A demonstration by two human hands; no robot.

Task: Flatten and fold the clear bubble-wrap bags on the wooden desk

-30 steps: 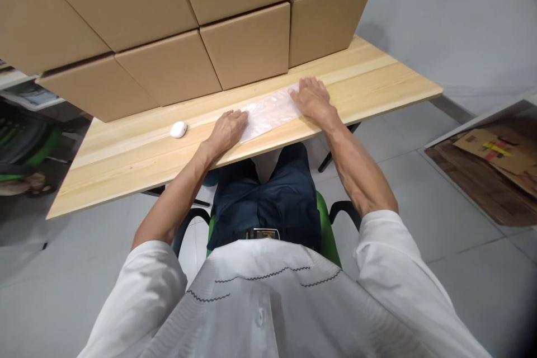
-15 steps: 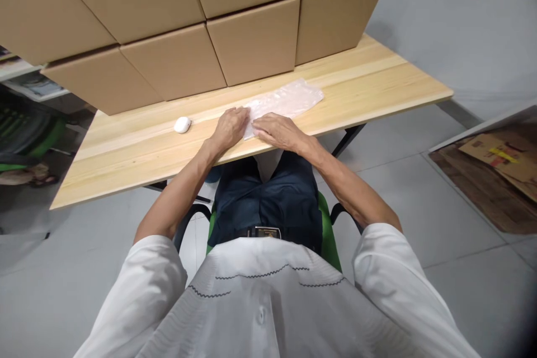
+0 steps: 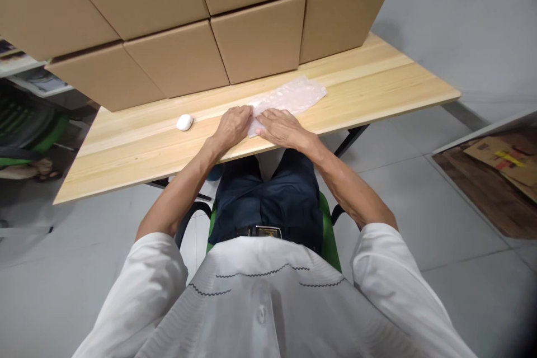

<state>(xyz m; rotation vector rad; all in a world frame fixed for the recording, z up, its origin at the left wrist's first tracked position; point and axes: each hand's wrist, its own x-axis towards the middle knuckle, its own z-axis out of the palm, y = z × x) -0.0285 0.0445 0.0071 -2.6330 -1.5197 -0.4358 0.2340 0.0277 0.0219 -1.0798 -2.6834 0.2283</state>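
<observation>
A clear, pinkish plastic bag (image 3: 300, 94) lies flat and slightly wrinkled on the wooden table. At its left end my left hand (image 3: 235, 124) is closed, with curled fingertips gripping the bag's edge. My right hand (image 3: 280, 126) rests on the near part of the bag, fingers stretched out and pressing it against the tabletop. The two hands are close together, and the bag's near corner shows between them. To the left of my left hand sits a small white rounded case (image 3: 184, 122), touched by neither hand.
Stacked cardboard boxes (image 3: 258, 39) line the back of the wooden table (image 3: 398, 78). I sit on a green chair (image 3: 329, 235) at the near edge. Another green and black chair (image 3: 31, 123) stands at the far left. Flattened cardboard (image 3: 507, 156) is low on the right.
My right hand has shifted slightly on the bag, its fingers now lying flatter and more spread. My left hand stays at the bag's left edge. The view has moved a little.
</observation>
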